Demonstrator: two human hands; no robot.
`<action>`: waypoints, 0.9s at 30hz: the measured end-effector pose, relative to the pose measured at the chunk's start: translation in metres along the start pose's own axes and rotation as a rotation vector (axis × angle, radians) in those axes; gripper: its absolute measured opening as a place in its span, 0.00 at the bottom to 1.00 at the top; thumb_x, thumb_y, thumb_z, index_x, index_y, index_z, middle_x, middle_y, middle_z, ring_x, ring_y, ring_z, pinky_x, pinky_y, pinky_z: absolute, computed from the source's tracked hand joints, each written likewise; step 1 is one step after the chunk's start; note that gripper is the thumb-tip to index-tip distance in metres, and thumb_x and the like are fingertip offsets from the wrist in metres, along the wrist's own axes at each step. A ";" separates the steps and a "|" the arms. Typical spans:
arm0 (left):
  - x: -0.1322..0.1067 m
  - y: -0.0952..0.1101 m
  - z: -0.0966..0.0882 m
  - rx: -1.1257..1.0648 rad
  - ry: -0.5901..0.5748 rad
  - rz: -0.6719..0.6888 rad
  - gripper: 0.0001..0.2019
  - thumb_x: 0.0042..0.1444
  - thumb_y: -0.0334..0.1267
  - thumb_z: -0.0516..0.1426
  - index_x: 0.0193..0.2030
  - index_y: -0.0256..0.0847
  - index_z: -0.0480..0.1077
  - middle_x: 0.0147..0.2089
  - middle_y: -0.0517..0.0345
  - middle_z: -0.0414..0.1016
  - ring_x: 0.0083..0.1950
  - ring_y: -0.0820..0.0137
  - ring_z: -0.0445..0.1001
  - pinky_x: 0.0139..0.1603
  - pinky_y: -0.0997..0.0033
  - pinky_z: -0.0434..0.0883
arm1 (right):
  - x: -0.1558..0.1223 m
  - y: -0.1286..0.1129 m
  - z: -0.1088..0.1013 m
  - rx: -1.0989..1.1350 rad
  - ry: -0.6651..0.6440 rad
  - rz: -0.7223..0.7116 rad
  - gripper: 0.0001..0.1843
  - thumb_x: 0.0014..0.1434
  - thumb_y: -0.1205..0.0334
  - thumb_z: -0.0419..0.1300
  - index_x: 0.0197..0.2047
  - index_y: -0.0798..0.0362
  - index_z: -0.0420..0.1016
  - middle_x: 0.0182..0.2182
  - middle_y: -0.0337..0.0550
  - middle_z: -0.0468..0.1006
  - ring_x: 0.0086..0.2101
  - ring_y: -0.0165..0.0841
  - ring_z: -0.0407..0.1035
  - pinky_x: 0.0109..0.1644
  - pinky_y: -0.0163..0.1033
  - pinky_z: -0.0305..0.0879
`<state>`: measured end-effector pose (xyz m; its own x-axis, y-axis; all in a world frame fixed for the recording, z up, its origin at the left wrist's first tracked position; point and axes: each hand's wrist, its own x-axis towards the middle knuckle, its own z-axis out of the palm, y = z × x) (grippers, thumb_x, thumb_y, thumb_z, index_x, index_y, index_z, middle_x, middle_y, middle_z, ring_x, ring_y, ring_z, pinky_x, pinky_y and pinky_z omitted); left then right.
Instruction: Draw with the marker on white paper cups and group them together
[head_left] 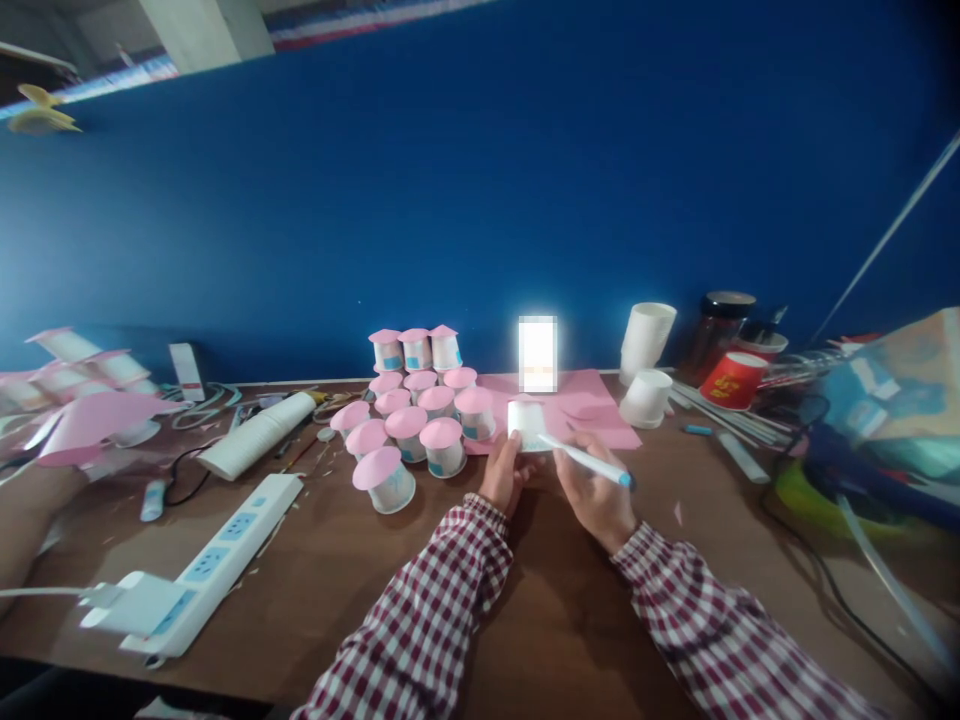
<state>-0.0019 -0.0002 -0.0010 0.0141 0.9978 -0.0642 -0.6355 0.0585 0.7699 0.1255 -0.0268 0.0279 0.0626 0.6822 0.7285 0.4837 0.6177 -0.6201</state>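
Note:
My left hand (504,473) grips a small white paper cup (527,422) from its left side, held just above the brown table (540,600). My right hand (596,492) is closed round a white pen with a blue end (586,460), whose tip touches the cup's side. Pink paper sheets (592,400) lie right behind the cup. To the left stands a cluster of several upturned white cups with pink paper caps (409,420), some stacked in a second tier by the wall.
A white power strip (206,570) and a lying stack of white cups (259,435) are at the left. More pink-capped cups (90,400) are far left. White cups (646,365), a red cup (733,380), a dark jar (720,325) and cables are at the right. Blue wall behind.

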 end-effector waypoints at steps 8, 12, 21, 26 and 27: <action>-0.002 0.001 0.004 0.056 0.012 -0.009 0.20 0.52 0.50 0.57 0.45 0.37 0.67 0.42 0.49 0.73 0.43 0.64 0.73 0.44 0.65 0.70 | -0.004 0.006 0.002 -0.042 -0.059 -0.040 0.07 0.61 0.59 0.53 0.38 0.52 0.68 0.32 0.44 0.75 0.32 0.33 0.71 0.38 0.37 0.69; -0.003 -0.001 0.002 0.099 -0.016 0.010 0.19 0.53 0.50 0.57 0.45 0.38 0.67 0.42 0.50 0.73 0.41 0.67 0.72 0.39 0.69 0.70 | -0.003 0.006 0.002 -0.042 -0.064 -0.072 0.07 0.61 0.60 0.53 0.38 0.53 0.69 0.33 0.45 0.75 0.33 0.33 0.71 0.40 0.38 0.69; 0.001 -0.005 -0.002 0.141 -0.033 0.041 0.19 0.53 0.51 0.55 0.44 0.38 0.67 0.41 0.51 0.72 0.39 0.68 0.70 0.38 0.69 0.69 | -0.003 0.007 0.002 -0.057 -0.048 -0.079 0.06 0.60 0.61 0.54 0.37 0.53 0.69 0.32 0.44 0.75 0.32 0.32 0.71 0.39 0.37 0.69; 0.001 -0.005 -0.001 0.157 -0.028 0.047 0.19 0.53 0.52 0.56 0.43 0.38 0.67 0.39 0.52 0.72 0.37 0.69 0.70 0.36 0.70 0.69 | -0.003 0.006 0.002 -0.049 -0.067 -0.055 0.06 0.61 0.62 0.54 0.37 0.54 0.69 0.32 0.44 0.75 0.33 0.32 0.71 0.39 0.36 0.68; 0.000 -0.005 0.000 0.153 -0.027 0.044 0.20 0.53 0.52 0.56 0.44 0.38 0.67 0.39 0.52 0.72 0.37 0.69 0.70 0.36 0.71 0.68 | -0.003 0.006 0.002 -0.050 -0.063 -0.056 0.06 0.60 0.62 0.54 0.37 0.54 0.69 0.31 0.43 0.75 0.32 0.32 0.71 0.39 0.36 0.68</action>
<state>0.0011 -0.0001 -0.0054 0.0107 0.9999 -0.0133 -0.5110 0.0169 0.8594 0.1266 -0.0243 0.0219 -0.0202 0.6712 0.7410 0.5281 0.6365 -0.5621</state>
